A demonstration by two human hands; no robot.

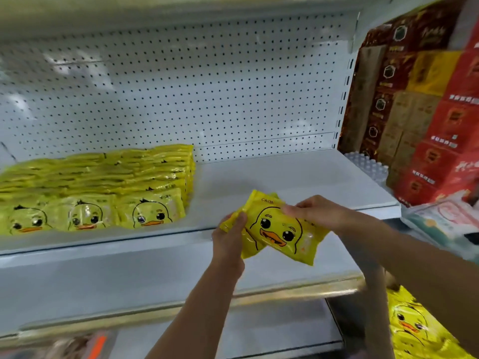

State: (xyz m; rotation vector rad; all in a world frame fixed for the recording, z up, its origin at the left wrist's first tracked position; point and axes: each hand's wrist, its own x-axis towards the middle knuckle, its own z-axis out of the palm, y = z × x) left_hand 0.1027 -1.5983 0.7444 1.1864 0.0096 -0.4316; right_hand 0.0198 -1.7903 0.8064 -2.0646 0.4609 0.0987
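Your fingers (240, 219) on the left hand (229, 239) pinch the left end of the yellow duck packs (280, 229), seemingly two overlapped. Your right hand (318, 211) curls over their top edge, so both ends are controlled and the slippery wrappers cannot slide apart. You hold them face-up in the air just in front of the shelf (298, 177), probably to square them before laying them beside the stocked row (108, 182), whose faces point the same way.

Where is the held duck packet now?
Head view, right of centre: the duck packet is held by left hand and right hand before the shelf, right of stacked packets.
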